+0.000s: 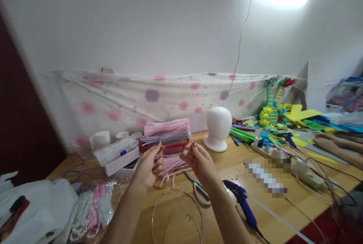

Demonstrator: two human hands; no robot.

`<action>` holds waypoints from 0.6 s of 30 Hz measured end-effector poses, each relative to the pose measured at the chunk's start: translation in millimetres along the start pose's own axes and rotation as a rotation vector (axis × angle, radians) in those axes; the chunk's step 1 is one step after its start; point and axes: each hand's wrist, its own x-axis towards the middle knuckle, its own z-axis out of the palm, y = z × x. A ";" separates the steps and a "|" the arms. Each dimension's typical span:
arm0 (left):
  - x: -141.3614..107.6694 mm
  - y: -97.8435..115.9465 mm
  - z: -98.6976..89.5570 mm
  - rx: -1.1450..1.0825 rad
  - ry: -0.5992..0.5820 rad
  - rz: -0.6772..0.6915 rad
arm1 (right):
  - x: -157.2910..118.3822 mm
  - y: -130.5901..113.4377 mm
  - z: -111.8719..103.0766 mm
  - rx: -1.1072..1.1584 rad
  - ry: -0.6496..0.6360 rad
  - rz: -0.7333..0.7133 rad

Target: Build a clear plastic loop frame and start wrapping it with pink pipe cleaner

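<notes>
My left hand (152,162) is raised over the table with its fingers closed in a pinch. Level with it on the right, my right hand (200,161) also pinches, its fingertips pointing up. Whatever either hand holds is too small to make out. Below and between them lies a thin wire ring (203,221). Scissors (200,192) rest partly behind my right forearm. Behind the hands, a red basket (174,149) carries bundles of pink strips (167,127), with more pink strips in front of it. A blue glue gun (246,208) lies right of my right forearm.
A white foam head (219,127) stands behind my right hand. White boxes (121,159) and bagged beads (90,210) are at the left. Power strips (306,174) with cables lie at the right, near another person's hands (329,144) and colourful scraps.
</notes>
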 end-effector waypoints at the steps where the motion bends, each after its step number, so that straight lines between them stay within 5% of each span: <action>1: -14.8 -11.1 -4.7 -0.022 0.012 0.001 | -13.5 6.3 -1.4 0.063 0.023 0.008; 5: -69.2 -50.4 -30.7 -0.337 0.248 0.129 | -66.5 24.0 -9.2 0.245 0.098 0.060; 9: -104.5 -69.7 -47.7 -0.412 0.308 0.289 | -108.9 30.1 -20.5 0.276 0.076 0.067; 14: -120.5 -75.6 -51.1 -0.302 0.321 0.473 | -138.8 36.8 -36.2 0.154 -0.053 0.110; 18: -118.0 -85.1 -58.6 -0.172 0.367 0.356 | -147.9 42.4 -45.7 0.067 -0.022 0.110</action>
